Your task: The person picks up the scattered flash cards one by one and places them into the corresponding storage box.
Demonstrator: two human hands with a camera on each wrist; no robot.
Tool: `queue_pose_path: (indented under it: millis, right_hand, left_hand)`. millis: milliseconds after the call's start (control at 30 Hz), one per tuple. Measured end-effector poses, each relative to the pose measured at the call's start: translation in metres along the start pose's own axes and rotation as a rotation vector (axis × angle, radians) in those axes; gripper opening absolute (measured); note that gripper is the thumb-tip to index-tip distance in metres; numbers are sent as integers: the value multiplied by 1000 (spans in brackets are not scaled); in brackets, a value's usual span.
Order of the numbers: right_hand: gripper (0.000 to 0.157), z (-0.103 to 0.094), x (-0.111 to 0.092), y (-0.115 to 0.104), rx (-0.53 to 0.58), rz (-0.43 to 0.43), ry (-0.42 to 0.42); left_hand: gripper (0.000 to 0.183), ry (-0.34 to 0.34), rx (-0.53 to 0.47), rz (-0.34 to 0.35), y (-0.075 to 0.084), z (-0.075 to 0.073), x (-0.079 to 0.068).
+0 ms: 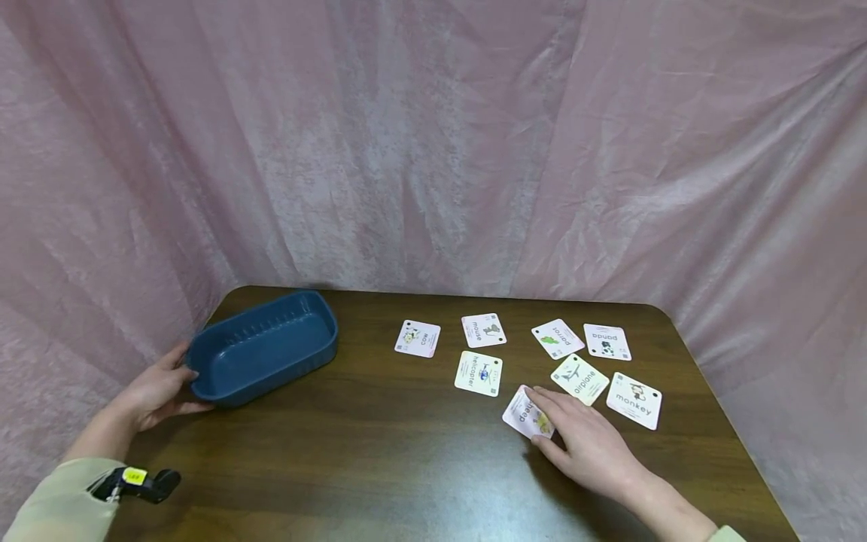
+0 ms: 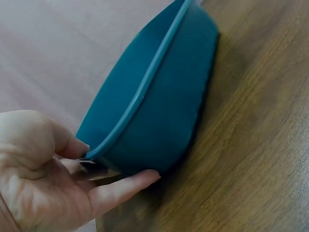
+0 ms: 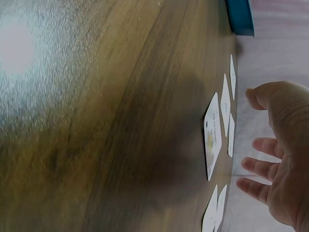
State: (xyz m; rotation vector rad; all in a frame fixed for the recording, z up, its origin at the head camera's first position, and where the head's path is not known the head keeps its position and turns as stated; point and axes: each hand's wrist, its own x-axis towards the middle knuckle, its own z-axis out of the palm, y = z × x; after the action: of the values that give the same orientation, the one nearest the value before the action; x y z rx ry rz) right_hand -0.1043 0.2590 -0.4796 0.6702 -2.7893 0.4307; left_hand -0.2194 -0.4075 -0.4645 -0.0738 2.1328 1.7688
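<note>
My left hand [image 1: 157, 390] grips the near left end of a blue plastic basket [image 1: 264, 346], thumb at its rim and one finger stretched along its outer wall in the left wrist view. My right hand [image 1: 585, 440] is over the sheep card [image 1: 521, 414] in the head view, covering part of it. Its fingers are spread and hold nothing; the right wrist view shows them raised above the table. Beyond it lie the airplane card [image 1: 580, 379] and the monkey card [image 1: 634, 400]. Farther left is the helicopter card [image 1: 479, 373].
Near the back edge of the brown wooden table [image 1: 352, 452] lie the cow card [image 1: 417, 339], mouse card [image 1: 484, 330], parrot card [image 1: 558, 339] and panda card [image 1: 607, 342]. A pink curtain [image 1: 433, 150] hangs behind the table and along its sides.
</note>
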Motion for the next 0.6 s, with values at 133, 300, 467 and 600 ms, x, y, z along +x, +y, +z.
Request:
queue_pose_path:
  millis: [133, 300, 467, 600]
  right_hand:
    - [68, -1, -1, 5, 3, 36, -19]
    - [70, -4, -4, 12, 1, 70, -17]
    - [70, -5, -6, 18, 10, 86, -8]
    - [69, -6, -8, 23, 4, 95, 7]
  left_hand:
    - [70, -26, 35, -21, -1, -1, -2]
    - [74, -66, 51, -57, 0, 0, -6]
    - [76, -99, 77, -90, 3, 5, -12]
    - [77, -121, 111, -90, 5, 10, -18]
